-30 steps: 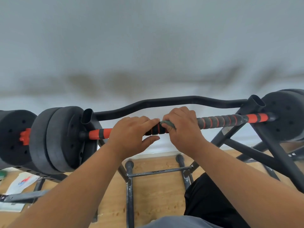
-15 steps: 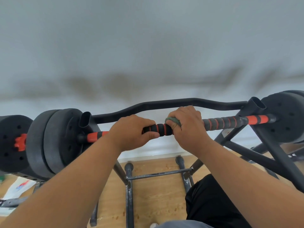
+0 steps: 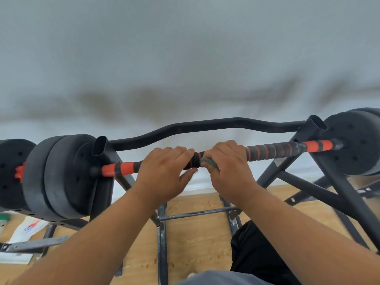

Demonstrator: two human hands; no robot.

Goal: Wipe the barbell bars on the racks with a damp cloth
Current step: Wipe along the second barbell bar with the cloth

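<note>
Here, both hands gripping barbell bar [image 3: 273, 151], right hand [image 3: 228, 167] clutching cloth [image 3: 209, 162], left hand [image 3: 164, 171] bare, floor wrapper [image 3: 28, 228] print seemingly unreadable.

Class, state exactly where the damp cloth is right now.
In the head view, the green cloth is bunched in the right hand, pressed against the barbell bar near mid-bar, beside the left hand.

One wide-angle camera sits on my head, looking forward and down along my forearms. It is close to my left hand [image 3: 164, 171] and right hand [image 3: 228, 167] on the barbell bar [image 3: 273, 151], which crosses mid-frame. The wall [image 3: 185, 58] fills the upper half; the wooden floor [image 3: 195, 243] lies below. There is no second view.
</note>
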